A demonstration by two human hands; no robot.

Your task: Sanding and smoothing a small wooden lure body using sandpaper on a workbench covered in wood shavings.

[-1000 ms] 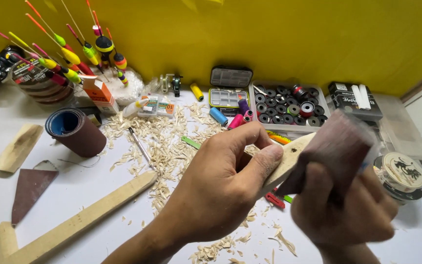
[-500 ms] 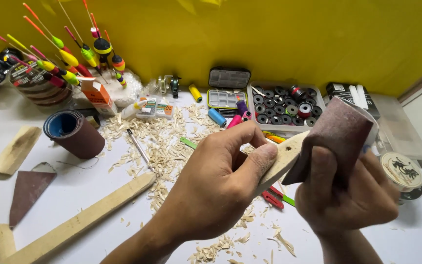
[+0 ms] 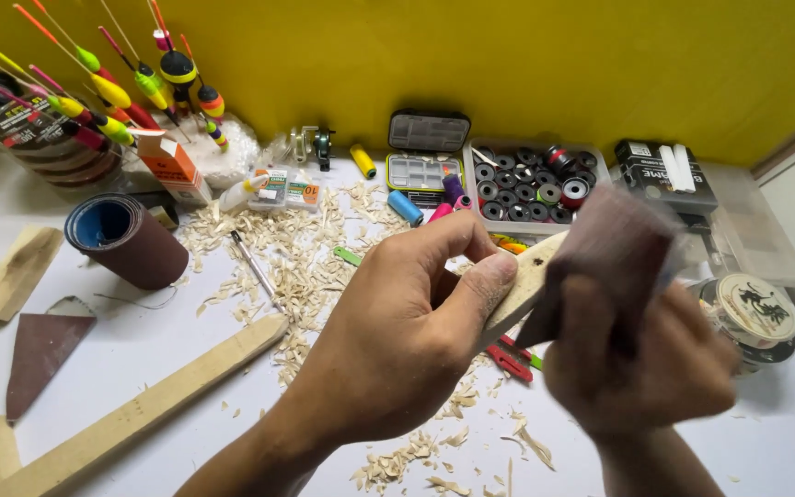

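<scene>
now right hand (image 3: 641, 368) blurred, sandpaper (image 3: 614, 253) lower on wood piece (image 3: 526, 285); left hand (image 3: 407, 331) still pinching wood.

Left hand (image 3: 407, 331): forearm rising from below, fingers curled, thumb and forefinger pinched closed. Right hand (image 3: 641, 354) just beside it, motion-blurred, fingers clenched, wrist bent upward, knuckles toward camera.
</scene>
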